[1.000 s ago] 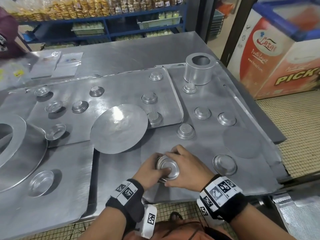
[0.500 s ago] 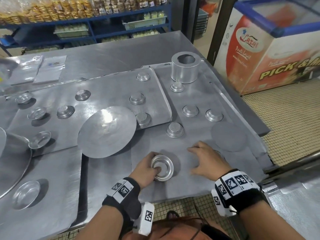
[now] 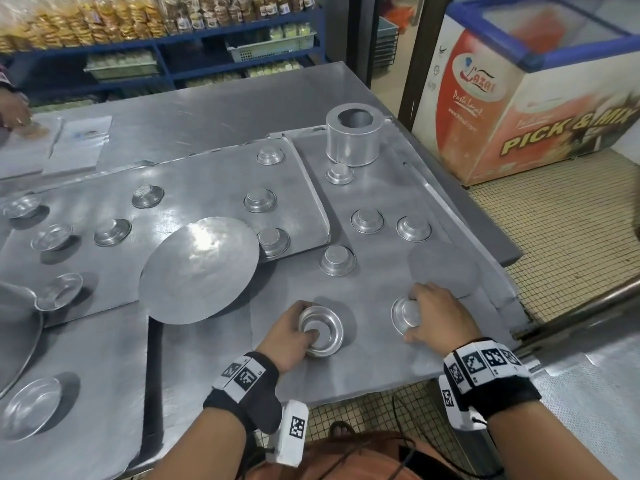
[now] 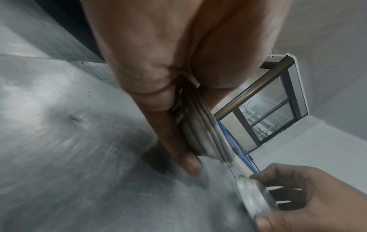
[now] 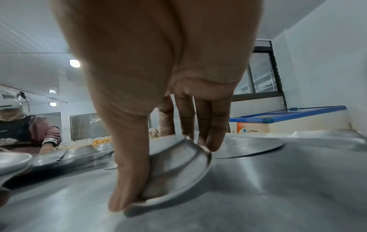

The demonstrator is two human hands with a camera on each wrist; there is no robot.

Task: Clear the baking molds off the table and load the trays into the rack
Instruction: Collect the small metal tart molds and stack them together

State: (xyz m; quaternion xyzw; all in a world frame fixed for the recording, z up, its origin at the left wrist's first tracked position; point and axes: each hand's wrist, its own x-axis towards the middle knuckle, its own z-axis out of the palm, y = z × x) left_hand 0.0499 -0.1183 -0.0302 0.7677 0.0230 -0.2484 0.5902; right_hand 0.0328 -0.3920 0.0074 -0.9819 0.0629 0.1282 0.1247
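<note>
Left hand [image 3: 289,332] grips a stack of small molds [image 3: 320,330] above the tray [image 3: 381,362] while right hand [image 3: 438,315] fingers pinch one tilted mold [image 3: 403,315] off it; a thin rim could slip and clatter onto the worktop [image 3: 214,109].

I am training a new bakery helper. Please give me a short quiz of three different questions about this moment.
1. True or false: the right hand holds a small round metal mold tilted on its edge.
2. The left hand holds: A) one mold B) a nested stack of metal molds C) nothing.
3. Which tall object stands at the far end of the right-hand metal tray?

Key: 1 true; 2 B; 3 the hollow metal cylinder.
</note>
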